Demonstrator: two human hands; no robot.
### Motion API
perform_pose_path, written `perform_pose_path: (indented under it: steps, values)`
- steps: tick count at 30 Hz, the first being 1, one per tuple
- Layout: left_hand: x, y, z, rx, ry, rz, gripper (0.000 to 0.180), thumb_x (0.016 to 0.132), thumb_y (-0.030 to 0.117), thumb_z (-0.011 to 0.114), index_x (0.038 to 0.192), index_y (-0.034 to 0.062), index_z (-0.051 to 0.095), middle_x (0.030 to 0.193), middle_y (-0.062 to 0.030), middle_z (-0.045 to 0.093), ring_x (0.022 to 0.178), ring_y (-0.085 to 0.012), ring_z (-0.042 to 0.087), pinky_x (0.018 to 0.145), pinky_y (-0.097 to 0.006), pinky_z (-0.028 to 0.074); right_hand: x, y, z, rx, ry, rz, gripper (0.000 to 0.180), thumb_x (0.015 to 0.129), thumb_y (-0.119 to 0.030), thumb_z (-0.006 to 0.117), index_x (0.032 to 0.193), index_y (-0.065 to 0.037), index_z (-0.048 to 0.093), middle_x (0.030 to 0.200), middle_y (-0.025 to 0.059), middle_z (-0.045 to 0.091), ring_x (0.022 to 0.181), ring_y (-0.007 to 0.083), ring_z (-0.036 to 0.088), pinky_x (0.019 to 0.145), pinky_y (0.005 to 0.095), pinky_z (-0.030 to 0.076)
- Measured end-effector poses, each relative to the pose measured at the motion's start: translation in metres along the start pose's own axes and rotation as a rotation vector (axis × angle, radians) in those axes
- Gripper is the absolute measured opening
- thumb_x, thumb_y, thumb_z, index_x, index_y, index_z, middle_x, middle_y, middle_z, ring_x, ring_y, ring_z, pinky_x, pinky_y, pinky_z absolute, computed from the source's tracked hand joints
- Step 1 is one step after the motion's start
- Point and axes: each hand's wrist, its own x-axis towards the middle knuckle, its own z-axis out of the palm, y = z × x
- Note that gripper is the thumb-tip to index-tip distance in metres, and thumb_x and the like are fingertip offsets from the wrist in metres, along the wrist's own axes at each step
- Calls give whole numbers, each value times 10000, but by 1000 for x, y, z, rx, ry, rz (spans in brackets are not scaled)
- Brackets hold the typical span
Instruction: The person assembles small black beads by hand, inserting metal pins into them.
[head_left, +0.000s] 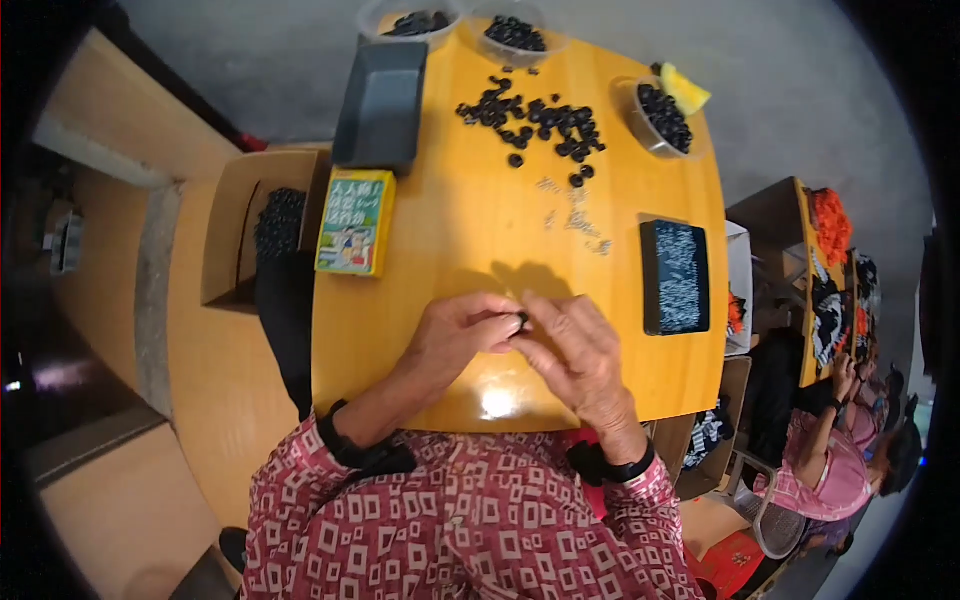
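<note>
**A small black ring pinched between both hands**

My left hand (455, 335) and right hand (575, 350) meet at the near middle of the yellow surface (460, 230), fingertips closed together on one small black ring (522, 318). Both hands are narrow, fingers curled in, and the piece sits right where the thumbs and forefingers touch, held just above the wood so I can see it as I work on it; what exactly my fingertips do to it is too small to tell.

The rest is laid out within reach. A loose heap of black rings (535, 120) lies at the far middle, well apart from my hands. Beside it, a scatter of tiny pale parts (575, 215) trails toward a dark tray of small pale pieces (678, 277) on my right. Clear bowls of black rings stand along the far edge (515, 35) and at the far right (660, 118). A dark grey empty tray (380, 105) and a green-and-yellow box (356, 222) sit on my left, with an open cardboard box (245, 230) just off that edge.
</note>
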Motion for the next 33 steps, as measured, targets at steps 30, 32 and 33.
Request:
perform_pose_path:
  steps: [30, 32, 33]
  values:
    - [-1, 5, 0, 193, 12, -11, 218, 913, 100, 642, 1069, -50, 668, 963, -64, 694, 889, -101, 635, 813, -234, 515, 4, 4, 5, -185, -39, -109, 465, 708, -210, 809, 1084, 16, 656, 875, 95, 625, 755, 237, 604, 685, 360, 480]
    - [-2, 6, 1, 214, 14, -6, 224, 912, 101, 644, 1075, -50, 667, 967, -64, 694, 889, -101, 633, 812, -234, 514, 5, 4, 3, -220, -61, -127, 467, 711, -218, 806, 1085, 16, 656, 884, 95, 624, 759, 237, 605, 690, 360, 480]
    - [-2, 6, 1, 236, 18, 0, 229, 910, 103, 646, 1080, -50, 666, 970, -64, 694, 890, -101, 631, 810, -235, 513, 4, 5, 4, -244, -59, -141, 462, 713, -222, 804, 1082, 15, 659, 889, 96, 625, 763, 236, 605, 691, 358, 480]
